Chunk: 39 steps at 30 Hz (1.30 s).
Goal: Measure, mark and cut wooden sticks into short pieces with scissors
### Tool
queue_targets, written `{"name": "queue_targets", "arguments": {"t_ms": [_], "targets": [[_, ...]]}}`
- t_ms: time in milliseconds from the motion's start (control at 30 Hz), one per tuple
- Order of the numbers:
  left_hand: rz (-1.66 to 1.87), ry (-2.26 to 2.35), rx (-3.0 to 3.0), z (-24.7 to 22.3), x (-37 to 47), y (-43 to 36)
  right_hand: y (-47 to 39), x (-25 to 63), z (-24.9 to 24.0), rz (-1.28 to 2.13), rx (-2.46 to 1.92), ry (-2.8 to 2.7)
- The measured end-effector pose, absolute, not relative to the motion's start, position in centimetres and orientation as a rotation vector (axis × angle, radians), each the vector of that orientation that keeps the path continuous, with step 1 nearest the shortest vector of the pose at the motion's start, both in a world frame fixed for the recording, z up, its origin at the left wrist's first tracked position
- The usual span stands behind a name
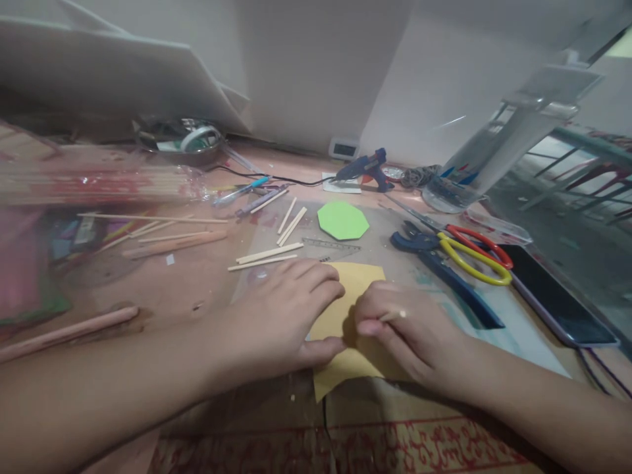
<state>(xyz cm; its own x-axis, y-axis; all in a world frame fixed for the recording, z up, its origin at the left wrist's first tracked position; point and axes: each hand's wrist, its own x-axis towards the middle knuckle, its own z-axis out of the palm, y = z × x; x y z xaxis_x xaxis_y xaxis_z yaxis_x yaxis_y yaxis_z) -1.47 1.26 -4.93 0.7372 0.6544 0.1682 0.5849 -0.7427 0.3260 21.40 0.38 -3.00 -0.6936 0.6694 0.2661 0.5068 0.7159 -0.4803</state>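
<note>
Under both hands lies a sheet of yellow paper [350,283] on the work surface. My left hand [301,309] rests at the paper's left side, thumb and curved fingers apart, with nothing seen between them. On the right side of the sheet, my right hand [405,329] is closed around a thin wooden stick [394,316], whose pale end pokes out by the thumb. Beyond the paper is a light green octagon [343,220]. Several short wooden sticks [269,253] lie behind my left hand, near a clear ruler [332,244].
Red-and-yellow-handled scissors [476,260] and blue-handled cutters [454,283] lie to the right, beside a phone [557,296]. A blue glue gun [363,168] and a transparent container [474,158] stand behind. Bagged sticks [99,184] and a metal bowl [182,153] are at the left.
</note>
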Motion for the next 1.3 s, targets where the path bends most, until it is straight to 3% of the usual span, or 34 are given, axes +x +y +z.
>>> {"name": "queue_targets", "arguments": {"t_ms": [300, 733, 933, 1133, 1300], "targets": [[0.382, 0.983, 2.695, -4.7, -1.4, 1.3, 0.3, 21.1, -2.8, 0.628, -0.929, -2.508], [0.384, 0.986, 2.709, -4.8, -1.5, 1.3, -0.1, 21.0, -2.8, 0.436, -0.886, -2.52], [0.385, 1.0, 2.696, -4.8, -1.5, 1.1, 0.4, 20.8, -2.6, 0.714, -1.116, -2.272], [0.488, 0.923, 2.712, -4.8, -1.7, 1.6, 1.4, 20.7, -2.4, 1.773, -1.005, -1.149], [0.653, 0.85, 2.718, -4.7, -1.4, 2.1, 1.5, 20.2, -3.2, 1.967, -0.881, -0.924]]}}
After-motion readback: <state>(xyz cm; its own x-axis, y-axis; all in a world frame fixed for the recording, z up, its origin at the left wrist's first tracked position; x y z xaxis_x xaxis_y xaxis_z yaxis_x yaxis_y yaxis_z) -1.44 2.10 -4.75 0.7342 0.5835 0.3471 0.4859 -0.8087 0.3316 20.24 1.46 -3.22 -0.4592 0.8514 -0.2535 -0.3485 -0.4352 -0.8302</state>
